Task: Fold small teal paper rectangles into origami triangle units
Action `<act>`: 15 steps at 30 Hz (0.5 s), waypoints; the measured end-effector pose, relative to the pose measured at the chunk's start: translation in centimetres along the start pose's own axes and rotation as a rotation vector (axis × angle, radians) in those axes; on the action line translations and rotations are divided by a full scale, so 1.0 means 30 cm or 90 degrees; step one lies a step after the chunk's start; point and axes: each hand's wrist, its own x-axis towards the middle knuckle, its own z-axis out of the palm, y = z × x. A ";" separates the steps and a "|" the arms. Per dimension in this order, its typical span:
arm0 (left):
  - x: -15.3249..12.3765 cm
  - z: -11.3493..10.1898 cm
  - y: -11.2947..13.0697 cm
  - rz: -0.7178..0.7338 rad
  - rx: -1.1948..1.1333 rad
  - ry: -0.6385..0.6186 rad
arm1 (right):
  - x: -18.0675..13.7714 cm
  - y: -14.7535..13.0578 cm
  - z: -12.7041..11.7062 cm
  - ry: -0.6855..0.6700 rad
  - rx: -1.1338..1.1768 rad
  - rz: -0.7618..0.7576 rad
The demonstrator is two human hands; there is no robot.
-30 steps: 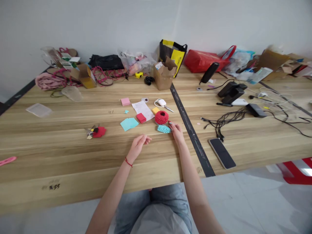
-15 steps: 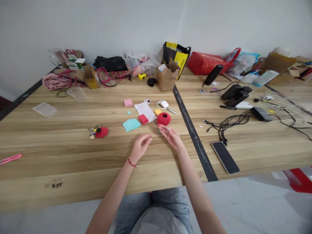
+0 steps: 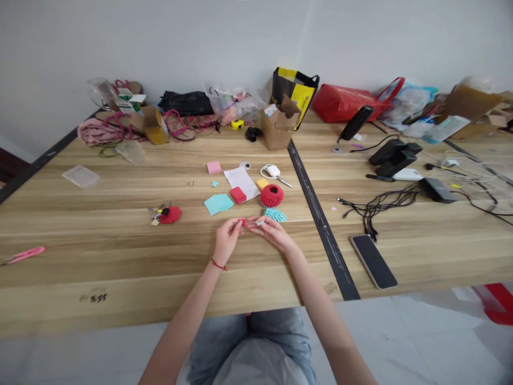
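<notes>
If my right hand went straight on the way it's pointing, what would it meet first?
Most likely your left hand, which lies directly in line, though exact depth is hard to judge.

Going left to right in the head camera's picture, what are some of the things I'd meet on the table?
Pink-handled tool → flat red item → turquoise sheets → red pad → ribbed red ring → phone.

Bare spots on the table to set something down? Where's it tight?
Bare table between the pink-handled tool and left hand; a smaller patch between the red bundle and turquoise sheets. Crowded: around the red ring, with the turquoise piece and red pad close by; and right of the black strip, with cables and phone.
</notes>
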 end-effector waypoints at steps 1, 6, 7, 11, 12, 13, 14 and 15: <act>0.000 0.001 -0.002 -0.002 -0.015 0.005 | 0.001 0.004 0.000 0.000 0.001 0.002; -0.001 0.003 -0.001 0.011 -0.009 0.016 | 0.002 0.014 0.011 -0.001 0.021 0.035; -0.002 0.002 0.000 0.020 0.013 0.018 | 0.002 0.014 0.014 0.000 0.028 0.040; -0.004 -0.001 0.003 0.062 0.123 0.017 | 0.004 0.015 0.017 -0.001 0.049 0.051; -0.004 -0.003 0.003 0.067 0.140 0.012 | 0.005 0.015 0.018 0.001 0.050 0.051; -0.004 -0.004 0.004 0.071 0.151 0.005 | 0.005 0.016 0.018 0.003 0.050 0.052; -0.004 -0.006 0.004 0.074 0.159 -0.002 | 0.006 0.017 0.018 0.005 0.047 0.053; -0.004 -0.008 0.005 0.079 0.166 -0.011 | 0.007 0.017 0.018 0.008 0.044 0.054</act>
